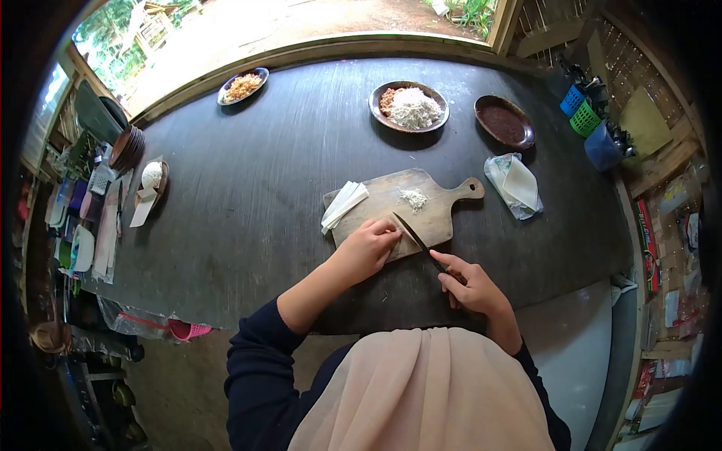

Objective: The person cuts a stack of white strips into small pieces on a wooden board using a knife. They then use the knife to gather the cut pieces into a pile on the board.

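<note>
My right hand (470,286) grips a dark-handled knife (411,231), its blade angled up and left over the wooden cutting board (391,189). Just left of the blade, my left hand (372,246) rests at the board's near edge with fingers curled together. Whatever lies under those fingertips is hidden. On the board's left side sit several pale white strips (345,206), laid side by side. A small heap of fine white shreds (413,198) lies near the board's middle right, apart from both hands.
Behind the board stands a bowl (374,113) of white and orange-brown shreds. Beside it is a dish (504,122) of dark brown contents, with a plastic-wrapped white packet (514,186) nearer. Farther left are an oval plate (259,84) and stacked brown bowls (126,147). Utensil baskets (584,118) line the right edge.
</note>
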